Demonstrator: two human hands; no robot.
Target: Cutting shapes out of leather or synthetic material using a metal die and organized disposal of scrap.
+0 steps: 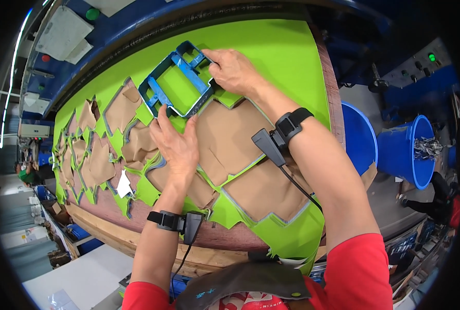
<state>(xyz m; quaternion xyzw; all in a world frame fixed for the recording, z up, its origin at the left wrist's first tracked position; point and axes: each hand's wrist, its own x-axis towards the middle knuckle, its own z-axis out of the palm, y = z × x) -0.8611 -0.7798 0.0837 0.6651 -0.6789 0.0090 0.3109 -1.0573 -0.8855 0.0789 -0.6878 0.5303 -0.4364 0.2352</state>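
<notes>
A blue angular metal frame with crossbars (186,77) lies near the top of a bright green sheet (271,49). My right hand (231,72) grips its right end, fingers closed on the edge. My left hand (176,139) holds its lower left edge with thumb and fingertips. Below the frame, cut-out openings in the green sheet show brown paper (232,139), and ragged green strips with more brown paper cover the left part. A small white scrap (124,183) lies left of my left forearm.
Two blue tubs (416,155) stand right of the wooden board (331,98), one holding metal pieces. A blue machine with a control panel (418,67) surrounds the back. A person in green (26,174) is at far left, another in red and dark clothing (436,199) at right.
</notes>
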